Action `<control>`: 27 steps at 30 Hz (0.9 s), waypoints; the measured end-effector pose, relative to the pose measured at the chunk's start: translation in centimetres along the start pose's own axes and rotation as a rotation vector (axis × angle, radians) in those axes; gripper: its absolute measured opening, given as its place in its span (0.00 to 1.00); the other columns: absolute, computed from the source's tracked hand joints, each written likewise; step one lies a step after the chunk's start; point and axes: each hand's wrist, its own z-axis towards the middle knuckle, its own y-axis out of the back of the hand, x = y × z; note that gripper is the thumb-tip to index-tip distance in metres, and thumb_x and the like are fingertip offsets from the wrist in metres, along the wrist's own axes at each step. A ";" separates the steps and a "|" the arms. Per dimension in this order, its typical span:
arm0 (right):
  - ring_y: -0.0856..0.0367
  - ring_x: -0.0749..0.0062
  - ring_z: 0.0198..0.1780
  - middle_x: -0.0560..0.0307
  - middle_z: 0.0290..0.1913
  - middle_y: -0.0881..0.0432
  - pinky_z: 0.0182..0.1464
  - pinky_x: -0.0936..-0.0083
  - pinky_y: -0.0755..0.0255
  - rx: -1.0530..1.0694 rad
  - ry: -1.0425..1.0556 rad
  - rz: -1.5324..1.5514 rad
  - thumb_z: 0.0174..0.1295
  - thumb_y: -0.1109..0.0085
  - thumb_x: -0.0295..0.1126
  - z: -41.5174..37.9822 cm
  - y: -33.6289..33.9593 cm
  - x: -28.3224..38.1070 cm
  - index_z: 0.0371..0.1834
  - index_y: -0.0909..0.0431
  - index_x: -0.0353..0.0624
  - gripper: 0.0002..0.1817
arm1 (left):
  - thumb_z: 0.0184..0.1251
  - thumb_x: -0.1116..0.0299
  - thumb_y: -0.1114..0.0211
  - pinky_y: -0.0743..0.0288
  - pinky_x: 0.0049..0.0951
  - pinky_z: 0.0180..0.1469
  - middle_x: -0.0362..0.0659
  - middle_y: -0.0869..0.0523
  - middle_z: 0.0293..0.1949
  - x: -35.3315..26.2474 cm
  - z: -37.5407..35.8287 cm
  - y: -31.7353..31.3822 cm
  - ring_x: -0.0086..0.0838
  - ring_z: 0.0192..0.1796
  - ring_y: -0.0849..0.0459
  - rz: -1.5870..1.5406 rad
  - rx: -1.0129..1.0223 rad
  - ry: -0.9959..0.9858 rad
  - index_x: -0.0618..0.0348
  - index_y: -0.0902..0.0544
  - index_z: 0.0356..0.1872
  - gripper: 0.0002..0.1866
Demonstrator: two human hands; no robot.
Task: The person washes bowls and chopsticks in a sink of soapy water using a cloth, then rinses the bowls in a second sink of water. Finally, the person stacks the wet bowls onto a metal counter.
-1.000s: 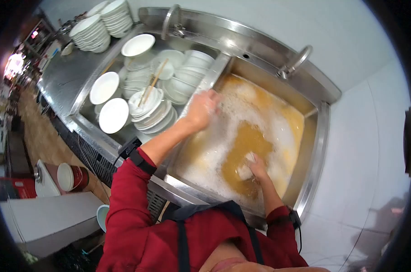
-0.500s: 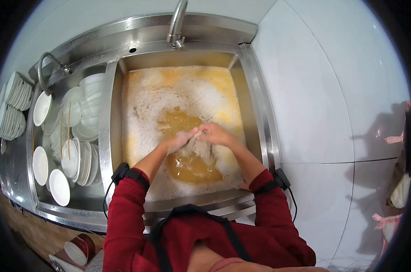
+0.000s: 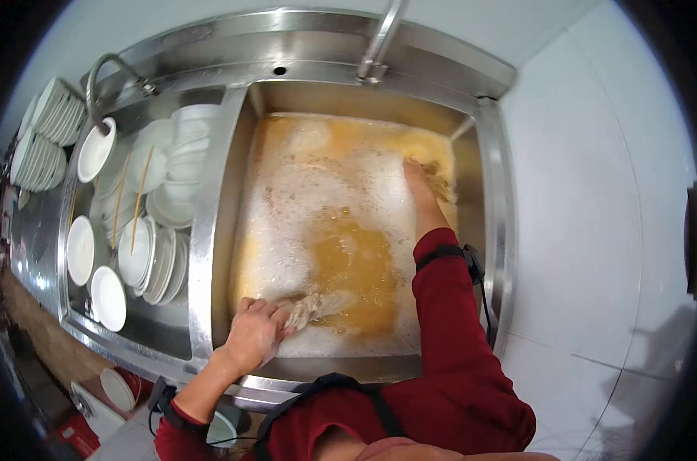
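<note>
Soapy, yellowish water with white foam fills the large steel sink [image 3: 477, 207]. My left hand [image 3: 255, 333] is closed around a wet greyish cloth [image 3: 311, 309] at the sink's near left corner, and the cloth trails to the right across the water. Over at the far right of the sink, my right hand [image 3: 415, 170] reaches into the foam; its fingers are under the surface and cannot be made out.
A second basin on the left holds white plates [image 3: 136, 252], bowls [image 3: 197, 127] and thin wooden sticks [image 3: 141, 201]. More dishes [image 3: 38, 161] are stacked at the far left. Taps [image 3: 375, 58] rise behind the basins. A tiled wall stands at right.
My hands have separated. The left one has moved to the near left with the cloth, while the right one has gone to the far right and into the water. The view has shifted too.
</note>
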 end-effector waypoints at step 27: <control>0.26 0.51 0.54 0.41 0.51 0.24 0.56 0.60 0.35 1.083 0.755 -0.517 0.55 0.50 0.47 -32.0 -7.2 -2.9 0.45 0.22 0.37 0.24 | 0.46 0.65 0.32 0.37 0.40 0.54 0.44 0.21 0.26 1.9 -9.6 -2.7 0.36 0.37 0.23 0.057 -0.341 0.008 0.57 0.22 0.23 0.09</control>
